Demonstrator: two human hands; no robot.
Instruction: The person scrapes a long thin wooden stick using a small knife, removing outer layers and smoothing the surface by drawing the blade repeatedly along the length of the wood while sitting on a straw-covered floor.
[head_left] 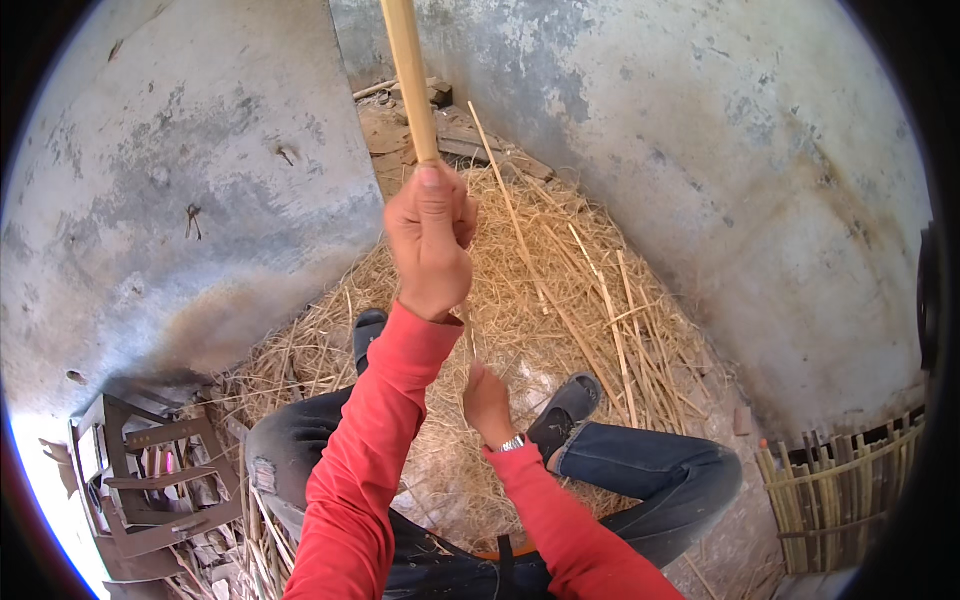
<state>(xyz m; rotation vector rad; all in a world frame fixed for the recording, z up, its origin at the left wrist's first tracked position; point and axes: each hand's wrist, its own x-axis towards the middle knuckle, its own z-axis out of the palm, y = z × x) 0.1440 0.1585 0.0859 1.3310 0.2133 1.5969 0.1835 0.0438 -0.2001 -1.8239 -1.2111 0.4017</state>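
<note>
My left hand point(433, 225) is raised in front of me, its fingers wrapped round a pale, flat-sided bamboo strip point(408, 75) that runs up out of the top of the picture. Lower down, between my knees, my right hand point(487, 402) is closed, with a watch at its wrist. Something thin seems to rise from its fingers toward my left hand, but against the straw-coloured shavings point(500, 270) I cannot make out what it is. Both forearms are in red sleeves.
Long bamboo strips point(612, 325) lie on the shavings to the right. A dark wooden frame point(165, 465) stands at lower left, a slatted bamboo piece point(840, 490) at lower right. Worn walls point(720, 150) meet behind the heap. My legs are bent on both sides.
</note>
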